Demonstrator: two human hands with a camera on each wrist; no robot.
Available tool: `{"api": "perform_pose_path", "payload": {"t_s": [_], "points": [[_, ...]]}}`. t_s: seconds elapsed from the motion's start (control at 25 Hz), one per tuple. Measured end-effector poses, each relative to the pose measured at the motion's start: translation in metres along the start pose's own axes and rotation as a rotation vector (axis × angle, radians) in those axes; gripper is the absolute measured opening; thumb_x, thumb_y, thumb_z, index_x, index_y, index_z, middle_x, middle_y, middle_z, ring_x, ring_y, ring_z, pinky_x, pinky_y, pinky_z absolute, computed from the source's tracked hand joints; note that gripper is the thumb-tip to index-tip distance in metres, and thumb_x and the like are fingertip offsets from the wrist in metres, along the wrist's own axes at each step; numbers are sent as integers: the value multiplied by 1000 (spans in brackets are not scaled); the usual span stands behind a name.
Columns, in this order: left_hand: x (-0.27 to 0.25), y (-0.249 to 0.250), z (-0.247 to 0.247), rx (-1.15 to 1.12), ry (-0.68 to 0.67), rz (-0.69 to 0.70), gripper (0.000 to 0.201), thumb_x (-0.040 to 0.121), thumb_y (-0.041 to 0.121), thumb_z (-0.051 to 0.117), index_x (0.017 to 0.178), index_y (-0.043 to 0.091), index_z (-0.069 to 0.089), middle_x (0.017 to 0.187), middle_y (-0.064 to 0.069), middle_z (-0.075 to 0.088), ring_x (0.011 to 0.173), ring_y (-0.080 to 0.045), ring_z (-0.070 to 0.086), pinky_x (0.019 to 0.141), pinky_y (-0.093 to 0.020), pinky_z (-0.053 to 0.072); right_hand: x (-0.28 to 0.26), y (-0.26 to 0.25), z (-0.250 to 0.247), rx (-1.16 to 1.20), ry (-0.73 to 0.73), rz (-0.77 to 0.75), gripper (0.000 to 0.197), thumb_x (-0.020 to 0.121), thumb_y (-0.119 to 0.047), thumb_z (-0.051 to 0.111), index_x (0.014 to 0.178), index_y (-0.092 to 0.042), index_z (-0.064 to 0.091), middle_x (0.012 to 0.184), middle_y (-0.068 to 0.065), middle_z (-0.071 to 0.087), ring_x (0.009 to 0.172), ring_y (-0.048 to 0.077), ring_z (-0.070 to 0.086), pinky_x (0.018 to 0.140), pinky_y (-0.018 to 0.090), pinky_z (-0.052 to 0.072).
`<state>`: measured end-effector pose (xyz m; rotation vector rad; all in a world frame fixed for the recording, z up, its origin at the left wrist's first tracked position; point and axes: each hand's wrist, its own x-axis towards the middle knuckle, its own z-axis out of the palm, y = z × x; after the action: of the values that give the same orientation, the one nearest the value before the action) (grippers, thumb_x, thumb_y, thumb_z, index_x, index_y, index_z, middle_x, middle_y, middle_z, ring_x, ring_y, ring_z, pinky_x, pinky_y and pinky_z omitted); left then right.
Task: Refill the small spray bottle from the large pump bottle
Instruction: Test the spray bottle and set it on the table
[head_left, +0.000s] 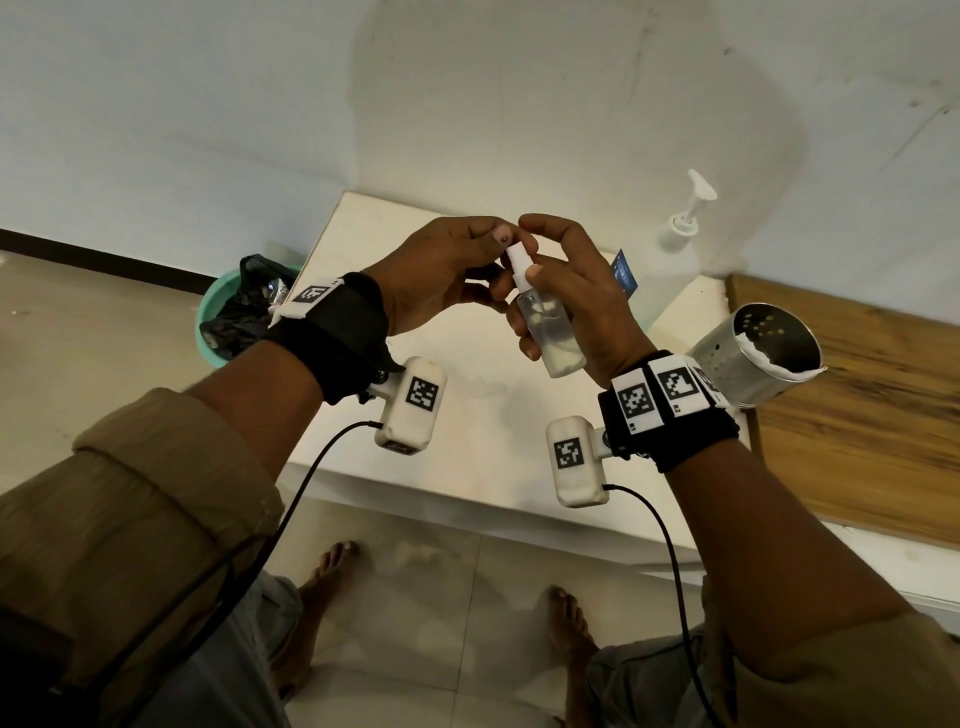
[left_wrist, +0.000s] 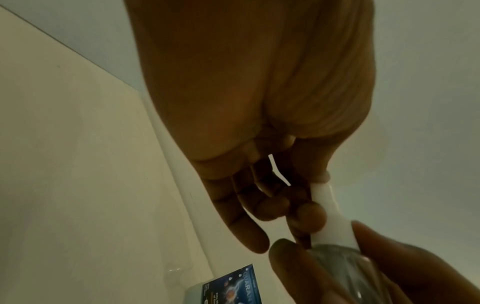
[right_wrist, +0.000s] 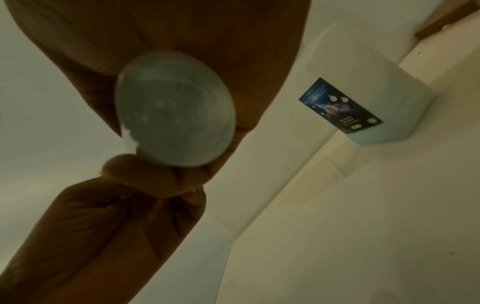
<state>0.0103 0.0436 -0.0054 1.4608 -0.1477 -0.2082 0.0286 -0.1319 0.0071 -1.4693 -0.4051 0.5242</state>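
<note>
Right hand (head_left: 582, 312) wraps the small clear plastic spray bottle (head_left: 550, 322), held upright above the white table (head_left: 467, 467) to steady it. Left hand (head_left: 441, 270) pinches its white spray cap (head_left: 519, 265) at the top, likely to unscrew it. Large white pump bottle (head_left: 670, 254) with a blue label stands far right on the table, untouched.

pump bottle (left_wrist: 228, 288) cut off, label blurred

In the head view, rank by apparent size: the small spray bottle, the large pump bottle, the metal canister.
1. large pump bottle
2. metal canister, though nearer the camera, so this ranking is unsure
3. small spray bottle
</note>
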Motion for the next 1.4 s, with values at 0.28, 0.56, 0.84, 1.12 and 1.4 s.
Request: {"api": "perform_pose_path", "payload": {"t_s": [0.28, 0.56, 0.84, 1.12, 1.4], "points": [[-1, 2, 1, -13, 82, -25, 23, 101, 22, 50, 102, 8, 67, 83, -14, 61, 69, -20, 57, 73, -32, 55, 0, 0, -2, 11, -26, 11, 43, 96, 1, 38, 136, -14, 42, 82, 14, 60, 54, 23, 53, 47, 29, 44], [0, 0, -2, 31, 123, -91, 31, 97, 30, 57, 103, 1, 66, 76, -9, 58, 67, -19, 54, 71, -32, 54, 0, 0, -3, -46, -25, -9, 43, 95, 0, 40, 136, -13, 41, 86, 18, 59, 54, 25, 53, 47, 31, 44], [0, -2, 1, -48, 113, -47, 20, 97, 19, 58, 112, 8, 65, 89, -3, 63, 78, -15, 56, 78, -37, 54, 2, 0, -3, -68, -23, -70, 33, 102, -4, 40, 134, -14, 40, 92, 17, 56, 67, 26, 59, 53, 35, 49], [3, 0, 7, -61, 304, -2, 14, 92, 20, 65, 97, 8, 70, 91, -7, 65, 82, -19, 56, 77, -35, 53, 1, 13, -3, -587, 47, -283, 55, 94, -16, 57, 143, -24, 34, 111, -2, 61, 86, 12, 64, 71, 30, 59], [4, -3, 12, 0, 432, -2, 13, 87, 22, 72, 95, 12, 75, 88, 1, 72, 82, -14, 60, 79, -34, 54, 5, 25, -3, -796, 162, -388, 60, 89, -8, 57, 144, -17, 36, 110, -7, 60, 87, -2, 59, 77, 11, 46]]}}
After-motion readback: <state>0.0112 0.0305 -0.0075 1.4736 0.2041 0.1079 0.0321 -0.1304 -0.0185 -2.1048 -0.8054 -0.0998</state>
